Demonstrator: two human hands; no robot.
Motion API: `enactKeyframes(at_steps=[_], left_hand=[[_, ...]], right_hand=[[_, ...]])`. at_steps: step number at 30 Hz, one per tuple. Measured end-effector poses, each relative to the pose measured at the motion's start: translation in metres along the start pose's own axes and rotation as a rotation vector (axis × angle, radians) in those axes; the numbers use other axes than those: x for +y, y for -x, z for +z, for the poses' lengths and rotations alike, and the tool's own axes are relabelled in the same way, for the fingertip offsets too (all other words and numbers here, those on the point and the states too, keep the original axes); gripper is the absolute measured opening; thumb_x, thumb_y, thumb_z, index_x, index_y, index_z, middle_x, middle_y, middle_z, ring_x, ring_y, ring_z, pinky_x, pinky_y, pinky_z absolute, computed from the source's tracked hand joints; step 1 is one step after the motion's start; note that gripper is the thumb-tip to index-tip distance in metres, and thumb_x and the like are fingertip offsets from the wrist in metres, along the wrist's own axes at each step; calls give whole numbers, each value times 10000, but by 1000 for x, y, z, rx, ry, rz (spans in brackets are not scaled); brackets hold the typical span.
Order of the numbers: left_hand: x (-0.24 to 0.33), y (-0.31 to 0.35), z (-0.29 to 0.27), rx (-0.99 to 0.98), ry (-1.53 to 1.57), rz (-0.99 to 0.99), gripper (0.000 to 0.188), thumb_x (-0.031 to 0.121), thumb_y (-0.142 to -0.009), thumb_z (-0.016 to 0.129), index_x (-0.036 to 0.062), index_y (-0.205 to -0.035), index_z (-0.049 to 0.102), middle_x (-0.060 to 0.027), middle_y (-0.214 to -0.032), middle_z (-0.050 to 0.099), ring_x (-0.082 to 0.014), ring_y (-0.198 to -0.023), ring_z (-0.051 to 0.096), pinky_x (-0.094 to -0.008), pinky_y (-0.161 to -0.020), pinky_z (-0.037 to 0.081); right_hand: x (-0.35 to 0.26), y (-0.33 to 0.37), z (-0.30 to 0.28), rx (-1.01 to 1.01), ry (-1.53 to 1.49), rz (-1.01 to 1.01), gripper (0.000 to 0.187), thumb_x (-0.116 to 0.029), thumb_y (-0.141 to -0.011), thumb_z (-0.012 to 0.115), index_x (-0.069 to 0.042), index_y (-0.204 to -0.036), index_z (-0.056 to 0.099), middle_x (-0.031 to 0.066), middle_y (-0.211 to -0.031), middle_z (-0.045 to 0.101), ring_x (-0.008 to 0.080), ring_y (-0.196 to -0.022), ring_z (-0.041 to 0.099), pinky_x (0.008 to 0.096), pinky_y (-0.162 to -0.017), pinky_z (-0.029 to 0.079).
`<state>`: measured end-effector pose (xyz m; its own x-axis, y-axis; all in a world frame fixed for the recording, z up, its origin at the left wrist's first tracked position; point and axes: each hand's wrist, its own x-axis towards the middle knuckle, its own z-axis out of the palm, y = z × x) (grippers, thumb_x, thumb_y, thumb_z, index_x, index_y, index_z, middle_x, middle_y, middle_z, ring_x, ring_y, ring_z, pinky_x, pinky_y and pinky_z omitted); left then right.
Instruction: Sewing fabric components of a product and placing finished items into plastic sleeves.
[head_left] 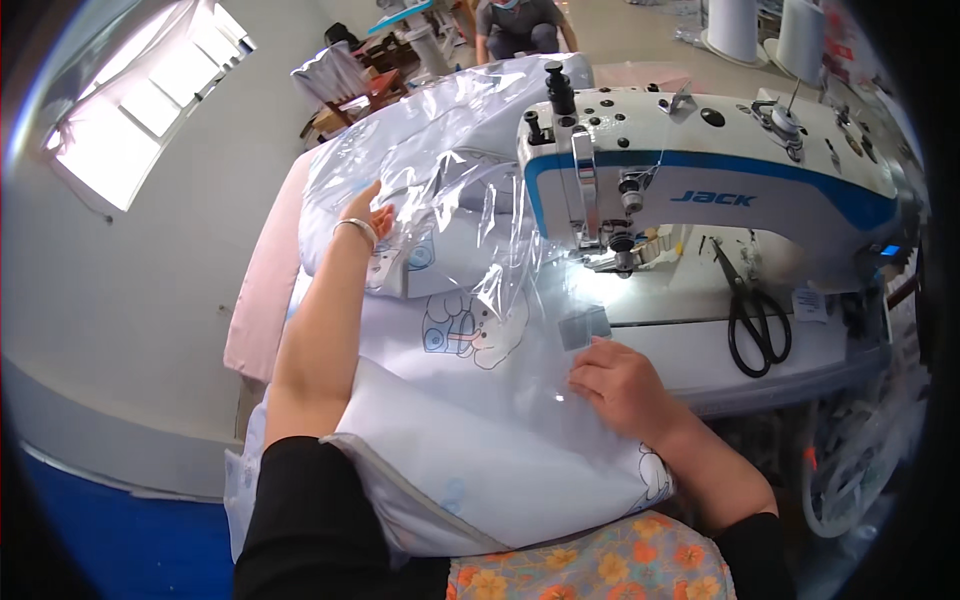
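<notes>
White fabric printed with cartoon animals (475, 335) lies in wide folds over the sewing table and my lap. Shiny clear plastic film (400, 150) covers its far part and runs toward the needle area. My left hand (368, 218) reaches far out on the left and rests on the film-covered fabric, its fingers apart. Closer in, my right hand (622, 388) has its fingers pressed together on the film's edge, just in front of the machine. The lit presser foot of the white and blue sewing machine (710, 185) stands beyond that hand.
Black-handled scissors (758, 325) lie right of the needle, near a small white label (810, 305). Thread cones (733, 30) stand at the back right. Pink fabric (265, 290) hangs along the left table edge. Another person (520, 25) sits at the far side.
</notes>
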<state>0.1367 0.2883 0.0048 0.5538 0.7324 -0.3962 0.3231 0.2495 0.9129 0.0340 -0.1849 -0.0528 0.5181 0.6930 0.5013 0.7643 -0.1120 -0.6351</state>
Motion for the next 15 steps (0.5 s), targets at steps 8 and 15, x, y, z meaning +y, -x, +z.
enactKeyframes(at_steps=[8,15], left_hand=[[-31,-35,-44,60,222,210,607,312,-828,797,7,-1279,529,-165,-1148,622,-223,-881,680,-284,-580,526],[28,-16,-2,-237,667,330,122,-21,-880,581,73,-926,643,37,-656,491,-54,-485,406,-192,-418,300]], right_hand=[[-5,-1,8,56,1,37,99,-71,-768,756,-64,-852,706,76,-909,674,299,-866,657,447,-969,522],[-8,-2,8,44,37,93,110,-78,-780,759,-63,-878,711,79,-919,670,304,-870,655,419,-937,533]])
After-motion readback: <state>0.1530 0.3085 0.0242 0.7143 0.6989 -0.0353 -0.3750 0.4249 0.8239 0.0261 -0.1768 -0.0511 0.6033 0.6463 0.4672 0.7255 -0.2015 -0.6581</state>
